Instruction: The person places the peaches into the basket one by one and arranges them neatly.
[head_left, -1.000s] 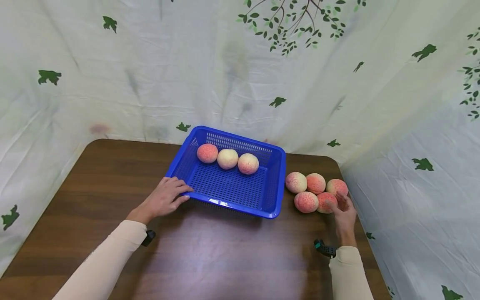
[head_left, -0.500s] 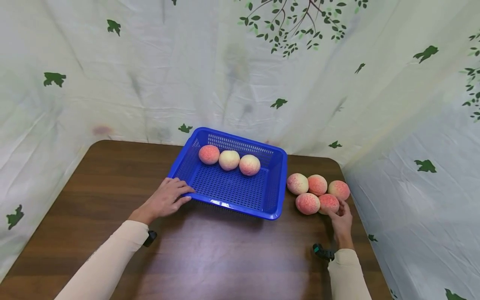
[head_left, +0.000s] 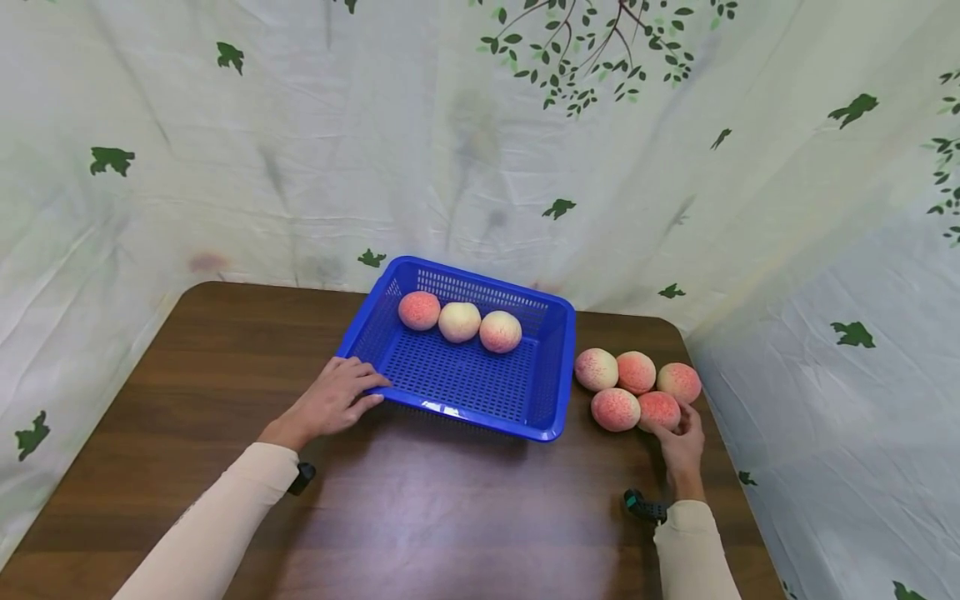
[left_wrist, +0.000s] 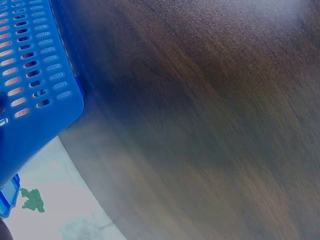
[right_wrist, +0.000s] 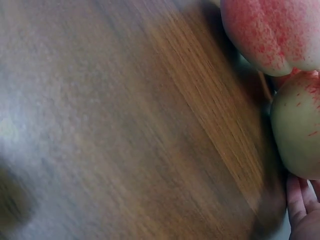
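A blue plastic basket (head_left: pixel 465 410) stands on the table, tilted slightly in the head view. Three peaches sit in a row inside it: a red one (head_left: pixel 419 311), a pale one (head_left: pixel 459 322) and a pink-and-cream one (head_left: pixel 500 332). My left hand (head_left: pixel 330 398) holds the basket's near left corner, fingers over the rim and thumb outside. At the right, my right hand (head_left: pixel 682 446) has its thumb and fingers around a red peach (head_left: pixel 659 412), which rests on the table. Only a few fingers (right_wrist: pixel 296 197) show in the right wrist view, beneath a peach (right_wrist: pixel 297 130).
Beside the held peach lie several others: a near left one (head_left: pixel 616 410), a cream one (head_left: pixel 596 369), an orange-red one (head_left: pixel 636 372) and one at the far right (head_left: pixel 678 382). The brown table (head_left: pixel 450 517) meets a leaf-printed curtain (head_left: pixel 300 167) behind and at the right.
My right hand has come down and left from between the two rightmost peaches, closing its fingers around the near right one. The left hand and basket stay in place.
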